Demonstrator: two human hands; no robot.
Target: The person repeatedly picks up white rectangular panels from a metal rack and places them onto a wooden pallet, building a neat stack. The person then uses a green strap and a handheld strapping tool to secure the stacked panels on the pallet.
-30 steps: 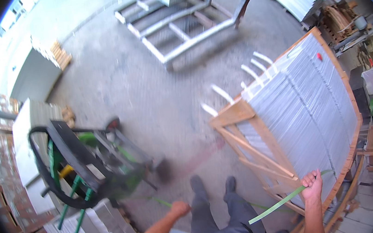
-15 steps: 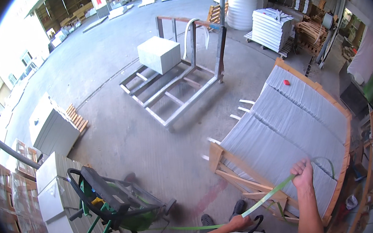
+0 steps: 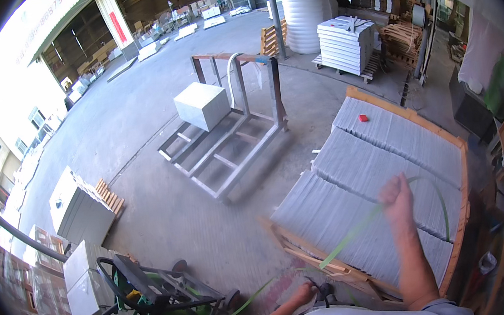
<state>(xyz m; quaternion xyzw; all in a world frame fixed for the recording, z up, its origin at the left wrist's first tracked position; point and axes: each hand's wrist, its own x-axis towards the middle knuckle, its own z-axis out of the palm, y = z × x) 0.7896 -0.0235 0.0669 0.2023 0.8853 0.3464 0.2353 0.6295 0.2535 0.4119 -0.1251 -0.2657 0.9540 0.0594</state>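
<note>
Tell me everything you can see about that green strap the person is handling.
The green strap is a thin, flat band, plastic by the look of it. It runs taut from the left hand, low near the body, up to the raised right hand. Past that hand it arcs loosely over the wooden crate of grey slabs. Another stretch trails left toward the green cart. Motion blur hides both grips.

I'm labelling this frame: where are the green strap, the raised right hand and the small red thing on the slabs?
green strap (image 3: 353,236), head view, mid-length.
right hand (image 3: 397,194), head view, back of hand.
small red thing (image 3: 363,118), head view, its centre.
</note>
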